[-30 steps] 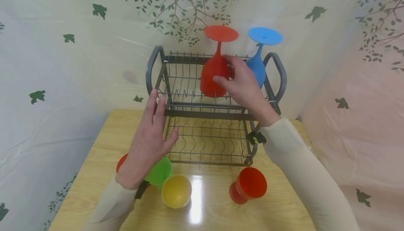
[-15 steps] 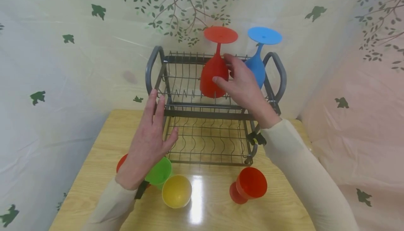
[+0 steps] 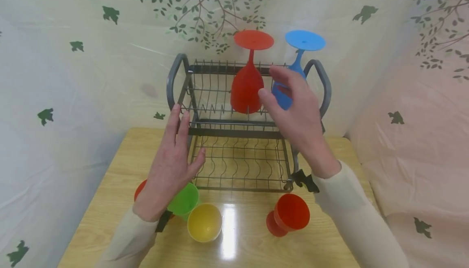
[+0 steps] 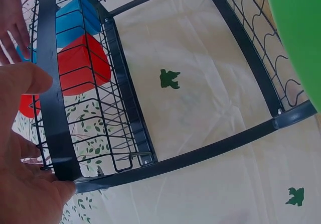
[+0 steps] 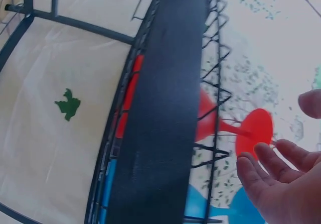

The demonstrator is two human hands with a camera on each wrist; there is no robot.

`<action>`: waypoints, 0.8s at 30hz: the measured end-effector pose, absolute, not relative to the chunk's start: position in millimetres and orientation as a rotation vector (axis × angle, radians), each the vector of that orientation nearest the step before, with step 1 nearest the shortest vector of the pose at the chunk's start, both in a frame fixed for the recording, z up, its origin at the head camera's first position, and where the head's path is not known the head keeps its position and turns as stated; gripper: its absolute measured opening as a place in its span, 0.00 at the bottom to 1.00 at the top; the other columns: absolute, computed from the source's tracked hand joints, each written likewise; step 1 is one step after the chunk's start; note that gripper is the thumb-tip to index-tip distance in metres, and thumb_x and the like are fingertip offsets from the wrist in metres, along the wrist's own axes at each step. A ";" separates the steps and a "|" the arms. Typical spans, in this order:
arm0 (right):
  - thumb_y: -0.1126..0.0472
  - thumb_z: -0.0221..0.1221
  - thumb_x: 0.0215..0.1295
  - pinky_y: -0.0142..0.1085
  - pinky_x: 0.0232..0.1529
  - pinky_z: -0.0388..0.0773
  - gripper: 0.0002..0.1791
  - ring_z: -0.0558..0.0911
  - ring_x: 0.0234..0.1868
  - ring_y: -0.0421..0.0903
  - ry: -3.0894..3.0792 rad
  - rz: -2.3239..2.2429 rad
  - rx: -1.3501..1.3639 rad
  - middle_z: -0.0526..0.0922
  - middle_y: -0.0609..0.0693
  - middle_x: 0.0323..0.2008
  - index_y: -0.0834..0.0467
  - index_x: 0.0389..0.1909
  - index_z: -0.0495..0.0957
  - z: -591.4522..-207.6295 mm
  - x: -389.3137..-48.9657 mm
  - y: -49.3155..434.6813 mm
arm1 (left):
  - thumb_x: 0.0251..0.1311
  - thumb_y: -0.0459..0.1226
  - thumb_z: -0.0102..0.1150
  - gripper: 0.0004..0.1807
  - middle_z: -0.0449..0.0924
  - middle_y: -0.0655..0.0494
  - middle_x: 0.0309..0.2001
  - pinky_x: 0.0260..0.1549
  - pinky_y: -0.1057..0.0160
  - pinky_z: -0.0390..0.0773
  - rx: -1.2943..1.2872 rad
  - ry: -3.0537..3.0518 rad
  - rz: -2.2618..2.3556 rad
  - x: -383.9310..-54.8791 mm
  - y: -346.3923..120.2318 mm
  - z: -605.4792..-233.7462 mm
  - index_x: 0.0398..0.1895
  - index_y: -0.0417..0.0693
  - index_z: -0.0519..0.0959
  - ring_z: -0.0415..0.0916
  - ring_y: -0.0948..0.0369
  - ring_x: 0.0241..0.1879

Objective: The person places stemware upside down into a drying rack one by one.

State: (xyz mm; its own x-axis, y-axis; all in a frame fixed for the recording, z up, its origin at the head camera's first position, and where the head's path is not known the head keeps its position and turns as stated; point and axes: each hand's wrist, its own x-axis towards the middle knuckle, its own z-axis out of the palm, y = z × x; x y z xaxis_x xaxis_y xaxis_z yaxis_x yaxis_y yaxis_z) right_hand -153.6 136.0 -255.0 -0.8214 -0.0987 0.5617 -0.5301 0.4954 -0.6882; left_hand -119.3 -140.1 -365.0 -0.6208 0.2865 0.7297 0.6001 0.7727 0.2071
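Note:
A red plastic goblet (image 3: 247, 88) stands upside down on the upper tier of a dark wire dish rack (image 3: 234, 131), its foot up. To its right is an upside-down blue goblet (image 3: 305, 40), partly hidden behind my right hand (image 3: 302, 115). That hand holds nothing; its thumb and fingers are spread just right of the red goblet's bowl. In the right wrist view the fingers (image 5: 281, 171) show apart. My left hand (image 3: 170, 162) has its fingers extended at the rack's front left corner, and in the left wrist view its thumb (image 4: 30, 78) lies against the rack's bar.
On the wooden table (image 3: 249, 243) in front of the rack are a yellow cup (image 3: 204, 223), a green cup (image 3: 185, 199) and a red one (image 3: 140, 188) partly under the left arm. Another red goblet (image 3: 292, 212) stands at the right. The lower tier (image 3: 239, 162) has wavy wires.
My right hand has let go of the red goblet and drawn back to the right, in front of the blue goblet. The red goblet stays inverted on the rack; my left hand keeps its place.

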 end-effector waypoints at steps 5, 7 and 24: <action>0.55 0.58 0.72 0.40 0.64 0.77 0.25 0.78 0.62 0.44 -2.155 1.252 0.598 0.81 0.50 0.63 0.61 0.66 0.76 -261.5 -137.3 143.2 | 0.56 0.36 0.68 0.54 0.41 0.35 0.82 0.71 0.44 0.65 -0.660 -2.271 -0.555 -119.7 -140.3 -366.0 0.81 0.35 0.47 0.49 0.43 0.80; 0.55 0.58 0.72 0.38 0.64 0.77 0.25 0.79 0.62 0.45 -2.145 1.250 0.598 0.80 0.50 0.63 0.61 0.66 0.76 -264.3 -131.0 146.4 | 0.57 0.36 0.68 0.54 0.41 0.35 0.82 0.71 0.44 0.64 -0.661 -2.274 -0.551 -119.8 -140.5 -365.8 0.81 0.35 0.47 0.48 0.43 0.80; 0.66 0.55 0.72 0.35 0.65 0.75 0.22 0.77 0.64 0.53 -2.025 1.502 0.522 0.80 0.54 0.63 0.64 0.66 0.76 -298.2 -83.6 164.4 | 0.55 0.35 0.67 0.52 0.43 0.35 0.82 0.69 0.42 0.67 -0.652 -2.260 -0.558 -121.0 -139.9 -366.6 0.80 0.33 0.50 0.50 0.42 0.79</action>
State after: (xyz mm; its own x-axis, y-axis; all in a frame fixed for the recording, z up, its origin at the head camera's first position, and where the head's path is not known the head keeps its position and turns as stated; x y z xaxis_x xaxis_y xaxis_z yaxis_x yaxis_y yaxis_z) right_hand -83.6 164.4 -298.2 -0.7676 0.0194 0.6406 -0.6074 0.2968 -0.7369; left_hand -121.0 -139.9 -366.6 -0.6216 0.2883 0.7284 0.5942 0.7794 0.1986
